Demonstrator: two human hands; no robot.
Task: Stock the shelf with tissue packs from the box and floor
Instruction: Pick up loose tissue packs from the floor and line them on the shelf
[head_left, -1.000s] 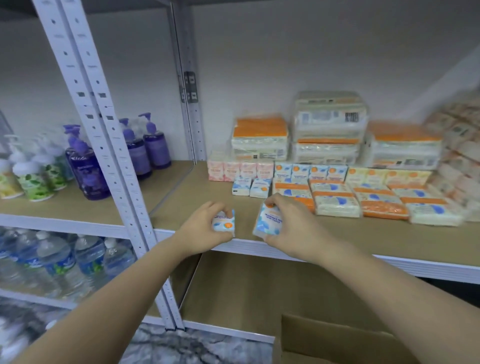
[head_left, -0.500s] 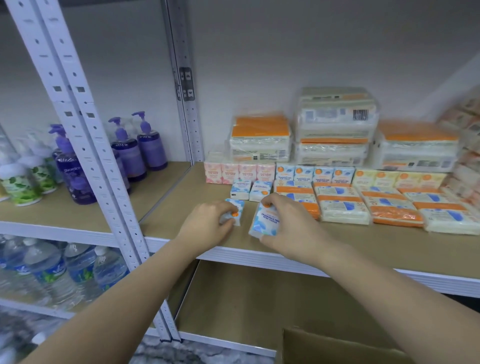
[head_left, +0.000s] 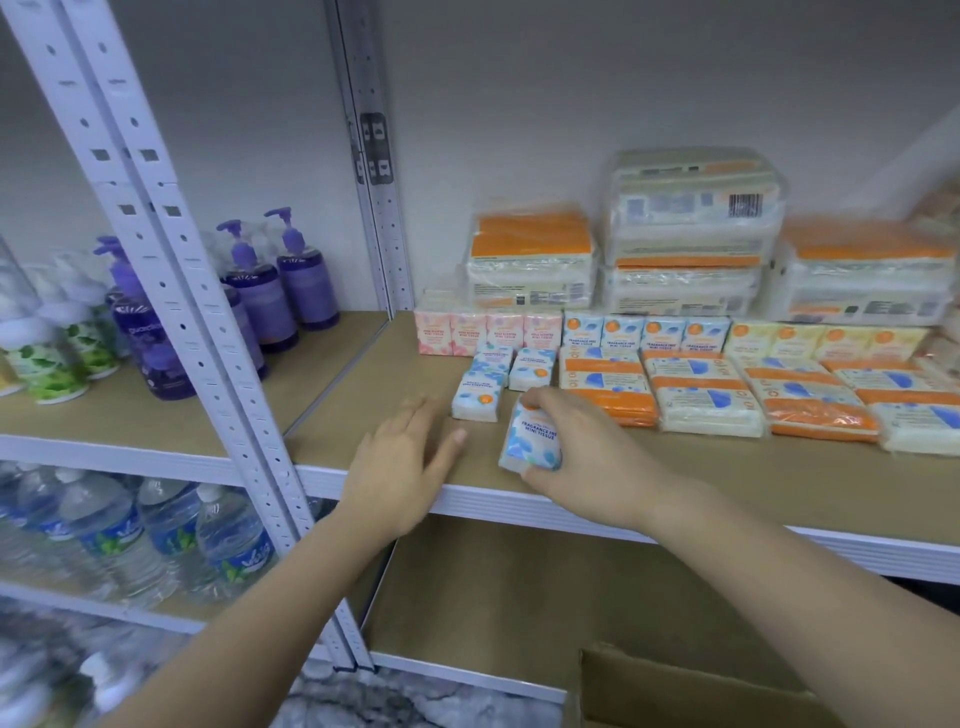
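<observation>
Blue-and-white mini tissue packs are going onto the wooden shelf (head_left: 363, 415), and the picture has just shifted: half a second ago our left hand (head_left: 402, 462) pinched a small pack, and now that pack (head_left: 478, 397) lies flat on the board, in front of the two small blue packs (head_left: 511, 364) near the left end of the stock, while the hand has let go. Its fingers are spread and relaxed, holding nothing, hovering just above the front edge of the shelf, close beside the pack but apart from it.

We judge one more unit stocked and the left hand free to fetch another.

Our right hand (head_left: 576, 457) keeps its grip on a second mini tissue pack (head_left: 532, 439), thumb and fingers curled round it, the pack upright and tilted near the front edge, just right of the placed one. It is not yet set down; we think its place is beside its neighbour.

Behind, along the back edge, stand rows of pink (head_left: 488, 332), blue (head_left: 641, 332) and yellow packs (head_left: 826, 340), flat orange-banded packs (head_left: 701, 392) in front of them, and large wrapped bundles (head_left: 691, 228) against the wall.

At the bottom right corner of the view we see a flap of the cardboard box (head_left: 675, 686); its contents are hidden from us.
</observation>
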